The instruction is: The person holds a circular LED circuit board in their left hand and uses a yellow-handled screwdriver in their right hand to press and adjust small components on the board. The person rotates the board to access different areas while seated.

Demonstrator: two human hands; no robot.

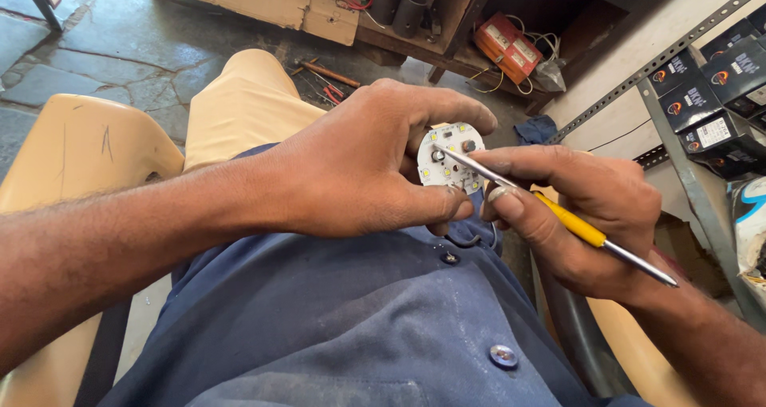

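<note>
Item one: a small round white circuit board (452, 158), flat and rigid, studded with pale yellow square diodes and a few dark components. We hold it in our left hand (367, 163), thumb and fingers closed around its rim, above our lap in a blue button-front shirt (359, 311).

Item two: a slim metal tool with a yellow plastic sleeve (568, 221), its shaft bright and smooth. Our right hand (586, 211) pinches it pen-style, fingers closed on the sleeve, and the tip rests on the board's face near the upper left edge.

Risks, as we judge them: the pointed tip could skid across the smooth board and scratch a diode or jab the left thumb, should pressure come at a slant. The board, gripped only at its edge, could twist or drop to the floor if the grip loosens.

Surroundings: grey cracked stone floor (120, 52), rough and dusty; a tan moulded plastic chair (80, 152) with a scuffed arm; black cardboard boxes (710, 96) stacked on a slotted metal rack (678, 152); orange boxes with loose wires (507, 48) under a wooden shelf (415, 44).
</note>
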